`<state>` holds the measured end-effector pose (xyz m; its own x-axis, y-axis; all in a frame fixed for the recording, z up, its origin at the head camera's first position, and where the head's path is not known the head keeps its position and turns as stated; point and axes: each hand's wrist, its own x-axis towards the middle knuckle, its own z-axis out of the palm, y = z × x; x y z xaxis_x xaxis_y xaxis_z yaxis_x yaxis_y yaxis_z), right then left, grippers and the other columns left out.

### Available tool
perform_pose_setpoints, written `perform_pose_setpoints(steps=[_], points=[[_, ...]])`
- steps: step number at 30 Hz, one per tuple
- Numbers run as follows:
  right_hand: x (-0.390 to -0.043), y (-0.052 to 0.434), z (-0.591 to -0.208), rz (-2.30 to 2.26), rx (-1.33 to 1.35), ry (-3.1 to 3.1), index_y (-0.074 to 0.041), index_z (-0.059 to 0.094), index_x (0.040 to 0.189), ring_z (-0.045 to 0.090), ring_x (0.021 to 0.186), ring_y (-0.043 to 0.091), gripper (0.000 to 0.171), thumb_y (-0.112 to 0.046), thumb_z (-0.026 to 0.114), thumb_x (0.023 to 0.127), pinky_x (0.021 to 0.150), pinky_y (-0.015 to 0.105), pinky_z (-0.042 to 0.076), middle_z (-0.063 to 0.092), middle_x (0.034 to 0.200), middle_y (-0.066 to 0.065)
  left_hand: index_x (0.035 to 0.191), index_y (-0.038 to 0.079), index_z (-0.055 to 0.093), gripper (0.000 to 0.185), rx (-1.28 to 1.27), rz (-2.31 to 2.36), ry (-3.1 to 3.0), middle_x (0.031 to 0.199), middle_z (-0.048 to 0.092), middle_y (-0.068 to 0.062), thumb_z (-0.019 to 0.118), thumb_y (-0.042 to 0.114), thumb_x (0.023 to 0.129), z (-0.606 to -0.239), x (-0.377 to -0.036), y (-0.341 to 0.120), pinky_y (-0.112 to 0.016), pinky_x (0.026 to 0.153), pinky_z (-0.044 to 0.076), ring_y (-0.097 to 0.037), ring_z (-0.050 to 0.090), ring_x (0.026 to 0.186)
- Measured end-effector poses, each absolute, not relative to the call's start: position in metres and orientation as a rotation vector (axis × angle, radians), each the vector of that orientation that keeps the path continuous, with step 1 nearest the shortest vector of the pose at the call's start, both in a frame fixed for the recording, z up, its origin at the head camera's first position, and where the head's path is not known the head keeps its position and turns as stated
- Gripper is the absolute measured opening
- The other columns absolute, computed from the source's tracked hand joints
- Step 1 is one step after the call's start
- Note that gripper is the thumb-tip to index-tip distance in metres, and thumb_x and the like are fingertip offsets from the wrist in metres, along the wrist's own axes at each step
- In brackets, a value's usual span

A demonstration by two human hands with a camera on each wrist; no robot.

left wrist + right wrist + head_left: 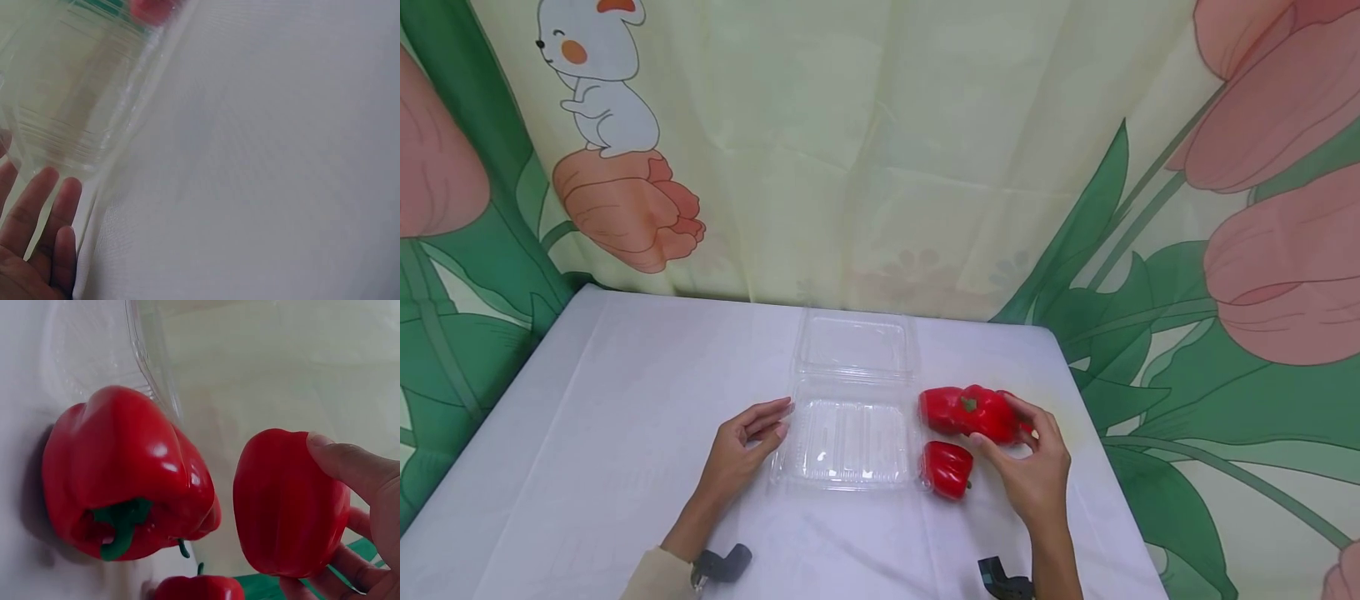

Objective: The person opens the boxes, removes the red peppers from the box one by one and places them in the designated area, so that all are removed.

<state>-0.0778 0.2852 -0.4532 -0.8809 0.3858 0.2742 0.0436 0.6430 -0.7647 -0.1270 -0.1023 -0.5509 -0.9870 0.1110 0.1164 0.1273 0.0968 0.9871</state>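
A clear plastic clamshell box (852, 485) lies unfolded on the table, its lid (857, 371) laid back toward the curtain. My left hand (747, 443) touches the left rim of the box with its fingers fairly straight; in the left wrist view these fingers (36, 209) sit along the box edge. My right hand (1033, 475) grips a red bell pepper (290, 503) between thumb and fingers, to the right of the box. Nearer me, another red bell pepper (947, 469) lies against the box's right side, its green stem showing in the right wrist view.
More red peppers (938, 410) lie close together right of the box, partly hidden by the held one. White cloth covers the table (640, 400). A curtain (865, 167) printed with tulips and a white rabbit hangs behind and at both sides.
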Motion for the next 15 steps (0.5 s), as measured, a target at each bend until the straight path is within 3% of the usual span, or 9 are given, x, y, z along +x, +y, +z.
perform_pose_setpoints(steps=[4, 9, 15], points=[[-0.076, 0.290, -0.453, 1.095, -0.395, -2.457, -0.033, 0.055, 0.139, 0.053, 0.122, 0.009, 0.082, -0.038, 0.093, 0.066, 0.094, 0.031, 0.056, 0.055, 0.136, -0.013, 0.132, 0.016, 0.062, 0.040, -0.246, -2.081, -2.319, 0.132, 0.067, -0.005, 0.070, 0.015, 0.093, -0.550, -0.127, -0.102, -0.014, 0.091, 0.051, -0.029, 0.063, 0.123], [-0.073, 0.294, -0.454, 1.096, -0.434, -2.440, -0.035, 0.054, 0.139, 0.055, 0.121, 0.012, 0.082, -0.037, 0.093, 0.066, 0.095, 0.038, 0.056, 0.056, 0.136, -0.011, 0.132, 0.016, 0.062, 0.040, -0.243, -2.078, -2.317, 0.132, 0.067, -0.005, 0.071, 0.014, 0.093, -0.550, -0.127, -0.102, -0.015, 0.091, 0.051, -0.029, 0.063, 0.122], [-0.068, 0.301, -0.458, 1.087, -0.508, -2.444, -0.034, 0.054, 0.139, 0.054, 0.120, 0.012, 0.083, -0.037, 0.093, 0.066, 0.095, 0.038, 0.056, 0.056, 0.136, -0.010, 0.132, 0.014, 0.062, 0.040, -0.256, -2.081, -2.315, 0.132, 0.067, -0.006, 0.070, 0.014, 0.093, -0.552, -0.128, -0.103, -0.015, 0.091, 0.051, -0.029, 0.063, 0.122]])
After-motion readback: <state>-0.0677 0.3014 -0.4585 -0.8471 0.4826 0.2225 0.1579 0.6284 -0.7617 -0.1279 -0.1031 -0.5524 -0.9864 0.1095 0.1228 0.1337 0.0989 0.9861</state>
